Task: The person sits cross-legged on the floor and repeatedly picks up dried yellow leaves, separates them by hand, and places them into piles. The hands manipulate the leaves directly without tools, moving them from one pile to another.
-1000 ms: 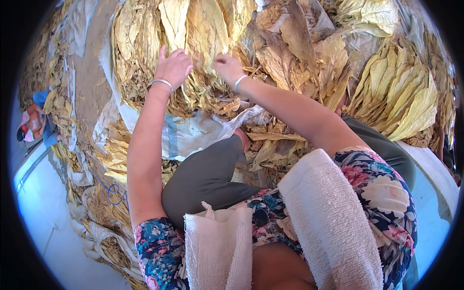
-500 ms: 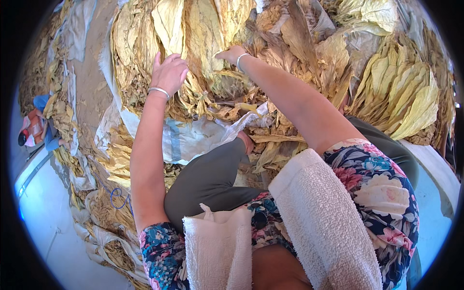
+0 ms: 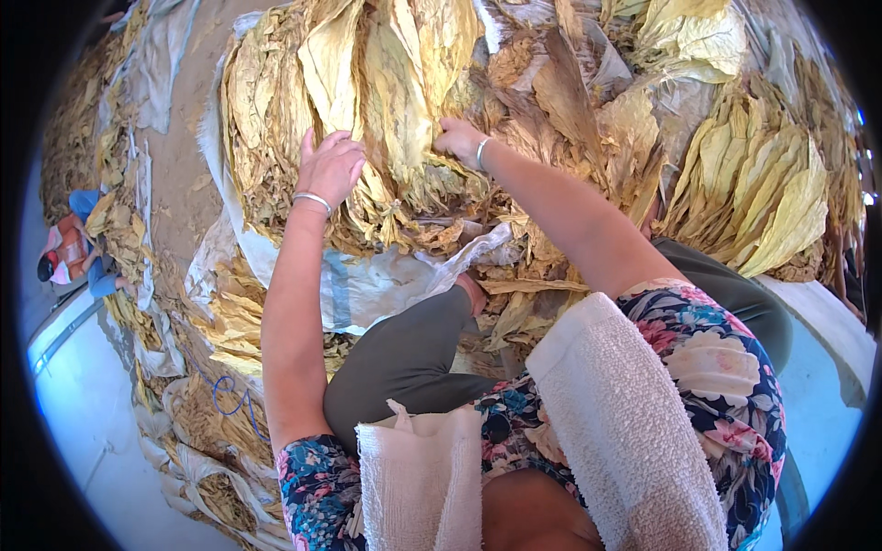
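Right now both hands are reaching forward into a heap of dried yellow-brown tobacco leaves (image 3: 386, 101) piled on a pale woven plastic sheet (image 3: 377, 280) spread over the ground. The left hand (image 3: 331, 165), with a thin silver bangle (image 3: 312, 198) at the wrist, lies flat on the leaves with its fingers spread and loose, pressing rather than pinching; it closes on nothing that I can see. The right hand (image 3: 459, 140), also wearing a thin bracelet, sits just beside it toward the far middle of the heap, knuckles up, fingers curled into the leaves. It seems to pinch a leaf or a leaf stem, though the fingertips are buried and the grip itself cannot be told for certain.

The leaves under the hands run with their long axis away from the person, tips toward the far edge of the sheet and stems toward the near edge. The heap lies straight ahead of both hands and directly beneath them; the right hand is slightly deeper in.

A second fan of brighter yellow leaves (image 3: 763, 202) lies well apart at the right. The person sits with a grey-trousered knee (image 3: 404, 349) bent, white towels (image 3: 616, 413) over the flowered sleeves.
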The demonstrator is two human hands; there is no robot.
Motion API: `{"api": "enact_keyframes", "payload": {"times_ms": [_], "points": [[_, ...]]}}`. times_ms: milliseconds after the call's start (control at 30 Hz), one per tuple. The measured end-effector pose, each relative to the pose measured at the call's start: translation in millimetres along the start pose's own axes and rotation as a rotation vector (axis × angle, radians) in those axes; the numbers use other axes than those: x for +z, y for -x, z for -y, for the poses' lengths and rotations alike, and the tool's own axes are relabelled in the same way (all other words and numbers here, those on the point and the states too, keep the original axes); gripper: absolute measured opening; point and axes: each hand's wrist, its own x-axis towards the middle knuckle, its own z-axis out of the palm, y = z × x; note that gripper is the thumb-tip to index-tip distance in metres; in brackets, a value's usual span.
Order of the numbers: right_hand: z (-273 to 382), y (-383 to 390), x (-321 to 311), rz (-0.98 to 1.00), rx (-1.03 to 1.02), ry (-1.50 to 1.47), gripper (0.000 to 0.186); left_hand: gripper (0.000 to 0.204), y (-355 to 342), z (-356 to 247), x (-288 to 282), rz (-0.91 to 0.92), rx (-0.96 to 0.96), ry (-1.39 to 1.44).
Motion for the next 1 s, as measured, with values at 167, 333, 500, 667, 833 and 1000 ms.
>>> {"api": "enact_keyframes", "payload": {"times_ms": [167, 333, 500, 667, 833, 1000], "points": [[-22, -13, 10, -0.162, 0.024, 0.208, 0.039, 0.019, -4, 0, -1, -0.013, 0.01, -0.003], [42, 22, 7, -0.065, 0.096, 0.257, 0.014, 0.017, 9, 3, 2, -0.004, -0.033, 0.027], [66, 18, -42, -0.03, -0.059, 0.546, 0.019, 0.016, 2, 3, 0, -0.015, -0.013, 0.014], [52, 8, -85, 0.064, -0.118, 0.562, 0.027, 0.017, 6, 6, 4, -0.034, -0.009, 0.03], [27, 13, -60, 0.133, 0.225, 0.095, 0.036, 0.02, 7, 2, 7, -0.004, -0.024, 0.027], [5, 11, -49, -0.038, 0.001, 0.534, 0.053, 0.015, 1, 3, 6, -0.04, 0.022, 0.017]]}}
